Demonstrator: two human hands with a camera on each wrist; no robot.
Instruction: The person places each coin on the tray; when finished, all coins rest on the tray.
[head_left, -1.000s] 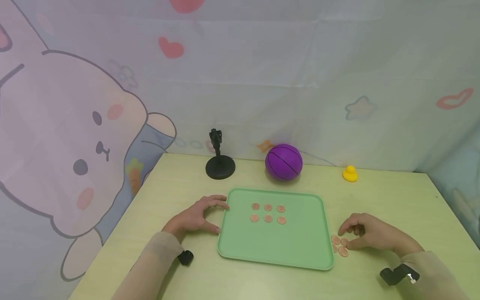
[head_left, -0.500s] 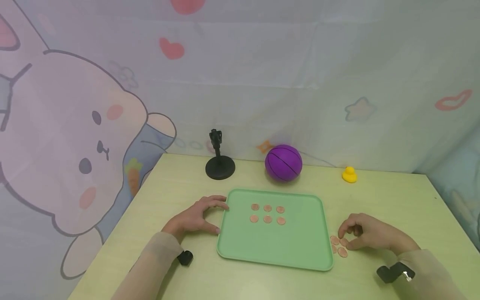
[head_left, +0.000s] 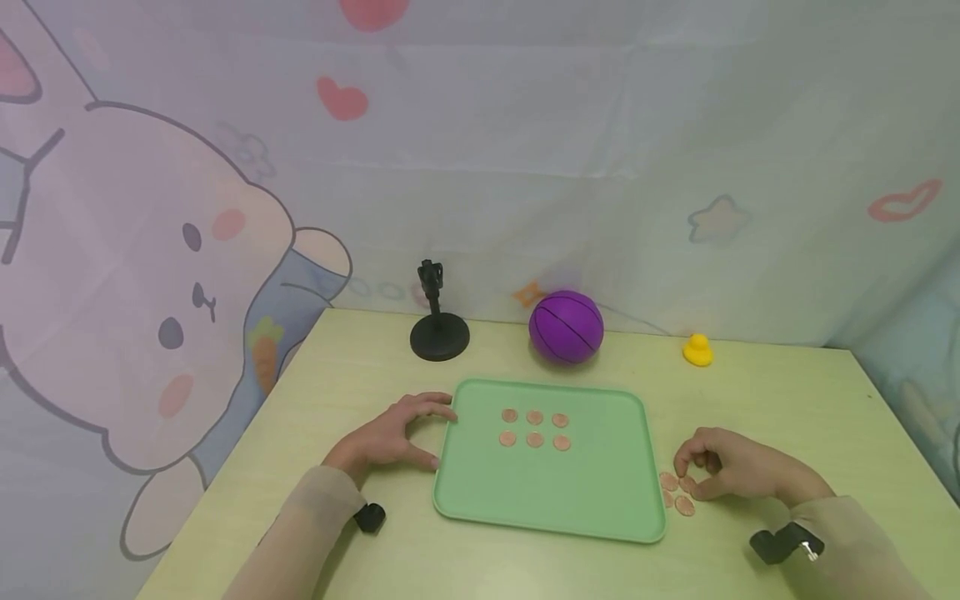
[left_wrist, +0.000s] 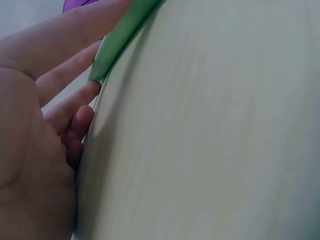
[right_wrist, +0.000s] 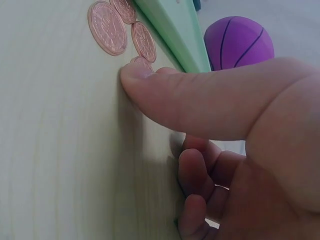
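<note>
A green tray (head_left: 555,492) lies on the table, with copper coins (head_left: 535,439) set out on it in two short rows. At its left edge my left hand (head_left: 386,433) rests spread, fingertips and thumb touching the rim. Just off the tray's right side lies a small cluster of loose coins (head_left: 684,506). There my right hand (head_left: 738,467) has thumb and index finger at opposite sides of one coin (right_wrist: 141,62), pinching it at table level. The right wrist view shows the thumb tip covering part of that coin; its other fingers are curled.
Behind the tray sit a purple ball (head_left: 566,327) with black lines and a black stand (head_left: 439,337) on a round base. A yellow rubber duck (head_left: 698,351) is at the back right. A printed cloth (head_left: 480,150) hangs along the table's far edge.
Almost nothing differs. The right wrist has shifted slightly left while its fingertips stay at the same coin. The left hand, tray and coins hold their places.
</note>
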